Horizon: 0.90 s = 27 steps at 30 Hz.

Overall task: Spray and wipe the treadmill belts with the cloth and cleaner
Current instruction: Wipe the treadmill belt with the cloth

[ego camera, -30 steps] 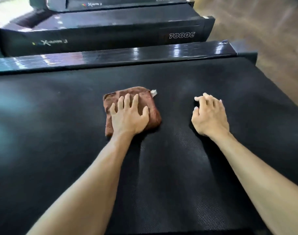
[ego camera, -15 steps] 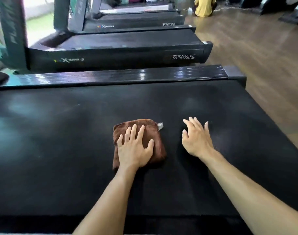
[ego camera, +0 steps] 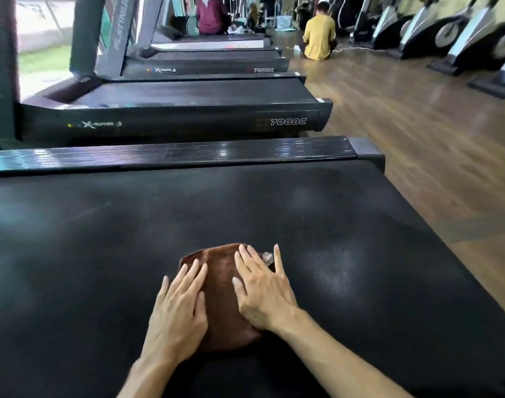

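1. The folded brown cloth (ego camera: 225,294) lies flat on the treadmill belt (ego camera: 102,254), pinned under both hands.
2. The left hand (ego camera: 178,317) is spread wide on the cloth's left edge; the right hand (ego camera: 264,291) lies flat and open over its right half, grasping nothing.
3. Press evenly through both palms (fingertips alone would bunch the fabric).
4. Push in long straight strokes away from the hands, overlapping each pass.
5. No cleaner bottle is in view.

Wooden floor (ego camera: 403,133); seated person in yellow (ego camera: 319,38); exercise bikes (ego camera: 458,33)
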### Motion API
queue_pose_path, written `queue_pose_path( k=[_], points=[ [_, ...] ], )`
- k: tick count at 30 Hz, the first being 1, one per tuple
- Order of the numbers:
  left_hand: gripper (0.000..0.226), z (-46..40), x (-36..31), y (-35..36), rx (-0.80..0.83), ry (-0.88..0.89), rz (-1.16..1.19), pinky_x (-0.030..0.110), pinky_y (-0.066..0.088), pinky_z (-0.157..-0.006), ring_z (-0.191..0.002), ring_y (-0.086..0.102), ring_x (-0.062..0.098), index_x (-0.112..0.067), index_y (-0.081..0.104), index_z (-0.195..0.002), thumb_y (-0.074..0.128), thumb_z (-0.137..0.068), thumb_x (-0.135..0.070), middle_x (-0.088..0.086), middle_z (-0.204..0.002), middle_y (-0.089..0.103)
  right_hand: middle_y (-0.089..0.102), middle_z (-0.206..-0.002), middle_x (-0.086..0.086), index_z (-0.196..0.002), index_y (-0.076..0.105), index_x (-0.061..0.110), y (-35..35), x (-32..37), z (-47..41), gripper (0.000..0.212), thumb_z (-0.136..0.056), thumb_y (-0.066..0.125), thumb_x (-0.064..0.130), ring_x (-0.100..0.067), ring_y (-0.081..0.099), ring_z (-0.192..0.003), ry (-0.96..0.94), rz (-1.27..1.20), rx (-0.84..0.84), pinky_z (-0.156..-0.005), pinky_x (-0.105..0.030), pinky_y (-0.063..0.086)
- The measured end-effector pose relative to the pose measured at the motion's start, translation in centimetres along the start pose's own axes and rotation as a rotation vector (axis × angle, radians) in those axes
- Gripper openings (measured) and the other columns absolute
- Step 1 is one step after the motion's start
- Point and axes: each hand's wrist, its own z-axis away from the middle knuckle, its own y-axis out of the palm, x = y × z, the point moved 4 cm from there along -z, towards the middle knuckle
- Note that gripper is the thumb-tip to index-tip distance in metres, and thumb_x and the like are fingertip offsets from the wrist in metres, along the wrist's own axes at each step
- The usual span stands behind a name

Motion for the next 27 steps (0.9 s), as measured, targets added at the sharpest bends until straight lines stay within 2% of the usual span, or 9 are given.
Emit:
queue_pose_path(
  k=[3,7,10,14,18,20,22,25,27],
  points=[
    [0.078,-0.9,-0.3,1.2,0.066,0.004,-0.025,0.034,-0.016,-0.124,-0.153,-0.014,-0.004,-0.033,0.014,-0.162,0.004,-0.086,-0.045,-0.018,-0.168,0.003,0.017,-0.172,-0.001,-0.164,0.023,0.013,0.7,-1.4,-0.5,0.079,-0.097,0.000,0.047,-0.010,0.009,-0.159,0.035,0.061,-0.001,-0.118,-0.055,-0.025],
    [0.083,-6.4,-5.7,3.8,0.057,0.063,-0.102,0.046,-0.017,-0.125,-0.156,-0.011,0.004,-0.029,0.010,-0.164,-0.001,-0.083,-0.041,-0.012,-0.171,0.001,0.004,-0.174,0.004,-0.166,0.009,0.018,-1.4,-7.6,-2.1,0.087,-0.090,-0.015,0.051,-0.008,0.001,-0.159,0.154,0.164,0.067,-0.120,-0.056,-0.024],
    [0.072,-10.2,-11.9,7.1,0.120,0.126,-0.134,0.051,-0.015,-0.125,-0.157,-0.010,0.012,-0.024,0.009,-0.164,0.010,-0.093,-0.034,-0.006,-0.172,0.000,-0.001,-0.174,0.007,-0.166,0.003,0.020,-4.3,-14.5,-1.4,0.062,-0.109,0.004,0.046,-0.008,-0.001,-0.159,0.300,0.267,0.130,-0.123,-0.058,-0.017],
    [0.065,-11.1,-18.5,9.8,0.259,0.244,-0.020,0.050,-0.012,-0.126,-0.157,-0.012,0.016,-0.013,0.000,-0.164,0.026,-0.107,-0.031,-0.001,-0.172,-0.004,0.001,-0.174,0.004,-0.166,0.003,0.019,-6.8,-20.1,0.8,0.059,-0.112,0.014,0.038,-0.012,-0.001,-0.160,0.512,0.342,0.192,-0.123,-0.062,-0.014],
    [0.064,-12.2,-16.1,7.3,0.201,0.354,0.094,0.040,-0.007,-0.128,-0.158,0.003,0.013,-0.014,0.009,-0.164,0.034,-0.107,-0.027,-0.002,-0.171,0.013,0.007,-0.173,-0.007,-0.166,0.011,0.018,-7.8,-17.4,-0.6,0.065,-0.106,0.032,0.029,-0.021,0.000,-0.160,0.539,0.320,0.055,-0.125,-0.056,-0.012],
    [0.063,-12.6,-12.6,5.9,0.142,0.322,0.054,0.036,-0.007,-0.127,-0.158,0.001,0.011,-0.017,0.011,-0.164,0.031,-0.106,-0.030,-0.004,-0.171,0.011,0.010,-0.173,-0.004,-0.165,0.015,0.033,-6.7,-14.5,-0.7,0.062,-0.107,0.029,0.046,-0.022,0.002,-0.160,0.463,0.179,-0.009,-0.127,-0.051,-0.009],
    [0.065,-13.2,-9.2,5.2,0.103,0.270,-0.047,0.037,-0.007,-0.128,-0.158,-0.001,0.011,-0.018,0.012,-0.164,0.024,-0.104,-0.038,-0.005,-0.171,0.010,0.003,-0.174,0.001,-0.163,0.011,0.044,-4.7,-13.5,-1.0,0.064,-0.104,0.023,0.064,-0.023,-0.004,-0.160,0.454,0.065,0.041,-0.127,-0.052,-0.010],
    [0.073,-14.0,-6.2,5.2,0.130,0.191,-0.116,0.039,-0.010,-0.127,-0.157,-0.007,0.008,-0.021,0.008,-0.165,0.022,-0.101,-0.053,-0.009,-0.171,0.003,0.001,-0.174,0.000,-0.163,0.010,0.046,-4.0,-16.8,-5.0,0.064,-0.103,0.020,0.067,-0.026,-0.007,-0.160,0.586,0.094,0.006,-0.125,-0.058,-0.008],
    [0.086,-14.1,-5.6,5.7,0.172,0.204,-0.162,0.039,-0.011,-0.126,-0.156,-0.011,0.006,-0.025,0.003,-0.165,0.006,-0.089,-0.064,-0.011,-0.171,-0.004,-0.002,-0.174,-0.008,-0.164,0.011,0.042,-4.3,-18.1,-8.4,0.065,-0.104,0.018,0.066,-0.030,-0.009,-0.159,0.667,0.098,-0.015,-0.124,-0.061,-0.009]
  ],
)
